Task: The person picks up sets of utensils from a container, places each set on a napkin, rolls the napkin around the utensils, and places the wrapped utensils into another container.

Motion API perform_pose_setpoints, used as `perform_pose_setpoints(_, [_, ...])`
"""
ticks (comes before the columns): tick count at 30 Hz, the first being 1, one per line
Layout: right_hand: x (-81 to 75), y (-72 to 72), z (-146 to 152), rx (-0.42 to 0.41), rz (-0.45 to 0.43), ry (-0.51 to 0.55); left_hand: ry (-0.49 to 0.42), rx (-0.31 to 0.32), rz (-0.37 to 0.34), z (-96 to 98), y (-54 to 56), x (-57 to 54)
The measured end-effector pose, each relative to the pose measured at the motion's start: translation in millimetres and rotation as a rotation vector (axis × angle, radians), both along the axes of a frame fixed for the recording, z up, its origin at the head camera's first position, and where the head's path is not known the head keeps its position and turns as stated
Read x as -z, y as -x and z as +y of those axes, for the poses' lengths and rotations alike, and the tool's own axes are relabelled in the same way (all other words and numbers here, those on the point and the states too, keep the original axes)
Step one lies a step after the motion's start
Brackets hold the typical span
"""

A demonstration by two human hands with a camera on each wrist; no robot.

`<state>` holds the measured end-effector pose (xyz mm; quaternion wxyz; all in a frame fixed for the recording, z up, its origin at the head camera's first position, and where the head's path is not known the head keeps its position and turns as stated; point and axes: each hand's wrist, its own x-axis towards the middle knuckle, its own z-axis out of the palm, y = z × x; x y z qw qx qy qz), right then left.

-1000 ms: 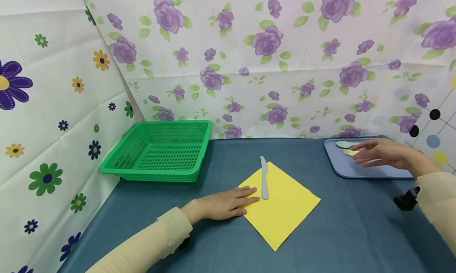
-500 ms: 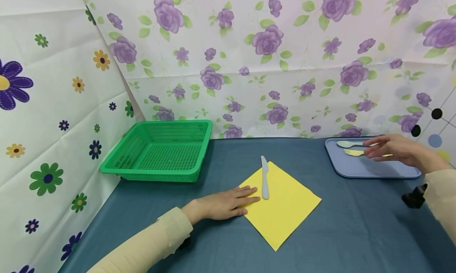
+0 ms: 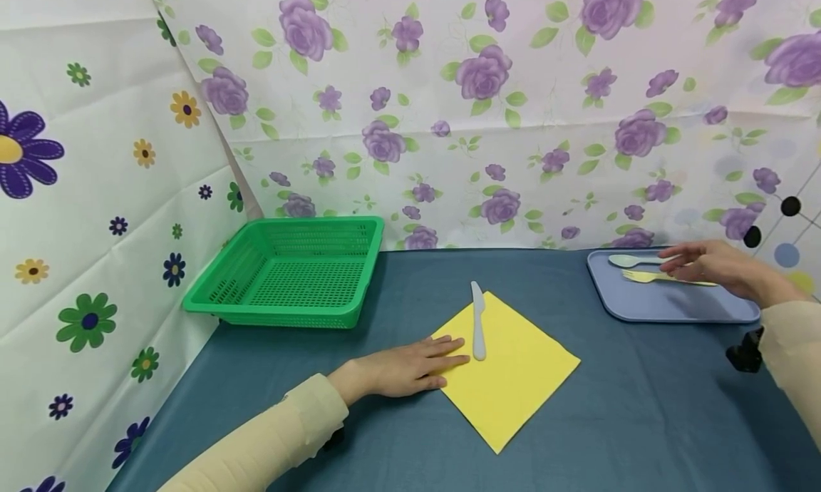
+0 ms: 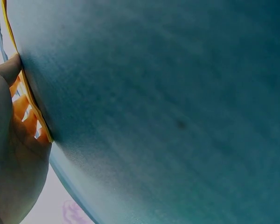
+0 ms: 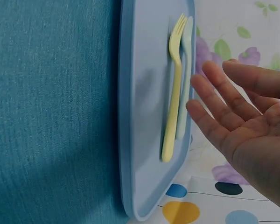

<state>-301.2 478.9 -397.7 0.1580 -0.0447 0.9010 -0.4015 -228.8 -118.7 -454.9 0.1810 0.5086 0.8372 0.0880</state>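
Observation:
My left hand (image 3: 410, 367) lies flat with fingers spread on the left corner of a yellow napkin (image 3: 519, 378), which is turned like a diamond. A pale grey knife (image 3: 478, 328) rests across the napkin's upper left edge, just beyond my fingertips. My right hand (image 3: 725, 265) hovers over the blue tray (image 3: 641, 306) with its fingers loosely bent and nothing in them. Under it on the tray lie a yellow fork (image 5: 174, 102) and a pale green spoon (image 5: 185, 70), side by side. In the head view the hand hides part of the spoon's handle.
A green plastic basket (image 3: 282, 310) with perforated sides stands at the back left. Flowered sheets (image 3: 436, 121) hang behind and to the left of the table (image 3: 398, 435), which has a dark blue cover.
My right hand has drawn back to the right over the tray, so more of the fork and spoon shows. My left hand, the napkin and the knife have stayed in place.

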Motion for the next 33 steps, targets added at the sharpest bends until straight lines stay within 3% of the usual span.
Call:
perform_pose_setpoints(17, [19.5,-0.7,7.5,0.066,0.121,-0.113,-0.002,0.001,-0.013,1.8,-1.2,0.7])
perform_pose_setpoints(33, [28.6,1.2,10.2,0.001,0.124,-0.165,0.003,0.005,-0.001,2.3,-0.1,1.0])
